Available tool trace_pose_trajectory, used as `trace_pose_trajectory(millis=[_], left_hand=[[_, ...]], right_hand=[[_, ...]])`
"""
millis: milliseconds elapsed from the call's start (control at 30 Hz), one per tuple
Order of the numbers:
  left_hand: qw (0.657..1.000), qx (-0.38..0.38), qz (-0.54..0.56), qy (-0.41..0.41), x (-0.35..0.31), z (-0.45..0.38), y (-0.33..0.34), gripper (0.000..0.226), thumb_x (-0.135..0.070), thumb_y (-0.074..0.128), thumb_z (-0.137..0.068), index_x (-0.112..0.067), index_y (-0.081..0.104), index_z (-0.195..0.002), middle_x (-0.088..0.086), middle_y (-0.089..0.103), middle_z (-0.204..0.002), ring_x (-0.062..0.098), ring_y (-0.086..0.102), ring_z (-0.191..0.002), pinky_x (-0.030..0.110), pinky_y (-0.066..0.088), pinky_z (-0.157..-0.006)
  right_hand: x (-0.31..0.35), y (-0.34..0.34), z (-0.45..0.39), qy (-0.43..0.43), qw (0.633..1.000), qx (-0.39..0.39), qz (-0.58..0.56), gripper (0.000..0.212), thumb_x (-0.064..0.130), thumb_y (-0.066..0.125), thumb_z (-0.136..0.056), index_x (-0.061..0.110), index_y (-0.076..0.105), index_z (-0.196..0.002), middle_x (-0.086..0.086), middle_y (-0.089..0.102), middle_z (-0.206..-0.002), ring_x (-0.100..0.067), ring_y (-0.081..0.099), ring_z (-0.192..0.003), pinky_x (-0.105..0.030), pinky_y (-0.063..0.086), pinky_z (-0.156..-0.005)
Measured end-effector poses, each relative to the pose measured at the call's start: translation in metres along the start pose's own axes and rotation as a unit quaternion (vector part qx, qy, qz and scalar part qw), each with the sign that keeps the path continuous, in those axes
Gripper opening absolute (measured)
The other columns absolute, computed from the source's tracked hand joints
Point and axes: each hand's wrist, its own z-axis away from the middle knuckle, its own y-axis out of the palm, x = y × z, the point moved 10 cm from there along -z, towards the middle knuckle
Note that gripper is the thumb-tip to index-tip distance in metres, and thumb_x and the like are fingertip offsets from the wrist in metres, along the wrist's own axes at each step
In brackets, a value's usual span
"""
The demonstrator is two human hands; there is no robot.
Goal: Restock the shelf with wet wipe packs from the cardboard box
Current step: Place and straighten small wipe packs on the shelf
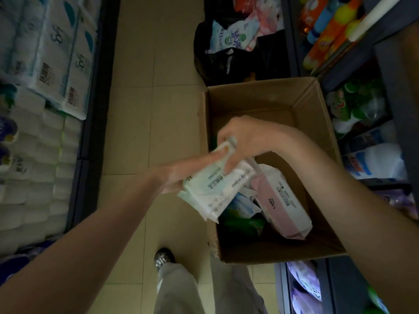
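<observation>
An open cardboard box (317,105) stands on the floor in the aisle. Over its left wall both my hands hold a small stack of white and pale-green wet wipe packs (217,189). My left hand (181,173) supports the stack from the left, its thumb lying across the top. My right hand (247,139) grips the stack's far end from above. Inside the box lie a pink and white pack (283,205) and several green and blue packs (242,216). The far half of the box shows bare cardboard.
Shelves of white tissue rolls (45,87) line the left side. On the right, shelves (353,53) carry colourful bottles and bags. A black bag (229,62) with assorted wipe packs sits behind the box. My leg and shoe (163,259) are on the tiled floor below.
</observation>
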Motion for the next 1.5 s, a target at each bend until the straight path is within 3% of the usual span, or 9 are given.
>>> trace_pose_trajectory(millis=[233, 367, 467, 633, 867, 967, 1133, 1300, 1500], left_hand=[[0.971, -0.164, 0.173, 0.035, 0.009, -0.019, -0.062, 0.038, -0.038, 0.065, -0.069, -0.017, 0.062, -0.101, 0.004, 0.073, -0.094, 0.017, 0.071, -0.080, 0.033, 0.058, -0.069], [0.954, -0.223, 0.191, 0.055, 0.015, -0.022, -0.095, 0.027, -0.038, 0.064, -0.075, -0.020, 0.062, -0.095, -0.001, 0.074, -0.087, 0.016, 0.071, -0.078, 0.033, 0.058, -0.071], [0.952, -0.244, 0.173, 0.058, 0.017, -0.024, -0.103, 0.024, -0.035, 0.063, -0.081, -0.021, 0.063, -0.101, -0.001, 0.075, -0.090, 0.013, 0.072, -0.077, 0.028, 0.060, -0.067], [0.954, -0.240, 0.166, 0.064, 0.024, -0.029, -0.102, 0.030, -0.033, 0.063, -0.083, -0.021, 0.062, -0.110, 0.001, 0.073, -0.101, 0.015, 0.072, -0.083, 0.029, 0.060, -0.070], [0.950, -0.259, 0.166, 0.047, 0.045, -0.015, -0.102, 0.040, -0.036, 0.067, -0.079, -0.018, 0.062, -0.113, 0.004, 0.072, -0.104, 0.019, 0.071, -0.088, 0.030, 0.059, -0.069], [0.947, -0.270, 0.167, 0.056, 0.046, 0.007, -0.104, 0.045, -0.034, 0.067, -0.079, -0.015, 0.059, -0.118, 0.008, 0.070, -0.109, 0.022, 0.069, -0.092, 0.035, 0.059, -0.076], [0.925, -0.305, 0.204, 0.102, 0.030, 0.068, -0.113, 0.044, -0.033, 0.065, -0.082, -0.011, 0.059, -0.119, 0.012, 0.068, -0.113, 0.027, 0.068, -0.097, 0.041, 0.055, -0.085], [0.888, -0.339, 0.260, 0.173, 0.007, 0.172, -0.145, 0.050, -0.058, 0.044, -0.087, -0.016, 0.067, -0.102, 0.007, 0.073, -0.093, 0.022, 0.069, -0.082, 0.034, 0.056, -0.079], [0.839, -0.379, 0.240, 0.308, 0.009, 0.372, -0.205, 0.046, -0.051, 0.053, -0.079, -0.021, 0.063, -0.113, -0.001, 0.076, -0.088, 0.015, 0.072, -0.081, 0.031, 0.057, -0.074]], right_hand=[[-0.114, -0.022, -0.012, 0.141, 0.860, -0.414, -0.263, 0.023, 0.009, 0.059, -0.087, 0.011, 0.055, -0.110, 0.002, 0.060, -0.098, -0.016, 0.060, -0.093, -0.022, 0.048, -0.075], [-0.167, 0.086, -0.067, 0.245, 0.954, -0.137, -0.106, 0.020, 0.003, 0.048, -0.092, -0.001, 0.063, -0.104, -0.018, 0.064, -0.110, -0.030, 0.061, -0.100, -0.038, 0.050, -0.088], [-0.160, 0.136, -0.083, 0.242, 0.966, -0.018, 0.088, 0.030, 0.014, 0.049, -0.092, 0.007, 0.052, -0.121, -0.016, 0.055, -0.121, -0.031, 0.053, -0.112, -0.037, 0.039, -0.095], [-0.165, 0.149, -0.097, 0.270, 0.955, 0.008, 0.121, 0.063, 0.024, 0.052, -0.090, 0.015, 0.018, -0.143, -0.017, 0.036, -0.137, -0.034, 0.040, -0.126, -0.045, 0.023, -0.106], [-0.148, 0.135, -0.080, 0.244, 0.960, -0.031, 0.134, 0.007, 0.018, 0.056, -0.086, 0.017, 0.054, -0.093, 0.001, 0.054, -0.082, -0.024, 0.055, -0.102, -0.038, 0.027, -0.098], [-0.136, 0.074, -0.048, 0.279, 0.938, -0.194, -0.074, 0.025, 0.021, 0.062, -0.085, 0.009, 0.060, -0.108, -0.007, 0.062, -0.094, -0.026, 0.061, -0.096, -0.042, 0.041, -0.098], [-0.014, -0.043, -0.004, 0.067, 0.827, -0.248, -0.501, 0.027, 0.020, 0.064, -0.085, 0.004, 0.065, -0.108, -0.011, 0.068, -0.107, -0.012, 0.067, -0.077, -0.022, 0.057, -0.069], [0.166, -0.041, -0.008, -0.042, 0.858, -0.092, -0.504, 0.023, 0.015, 0.061, -0.087, 0.003, 0.066, -0.106, -0.003, 0.073, -0.093, -0.014, 0.070, -0.078, -0.021, 0.057, -0.072], [0.376, -0.041, -0.021, -0.149, 0.860, -0.114, -0.475, 0.038, 0.018, 0.066, -0.084, 0.014, 0.051, -0.119, -0.005, 0.067, -0.114, -0.018, 0.067, -0.100, -0.032, 0.055, -0.088]])
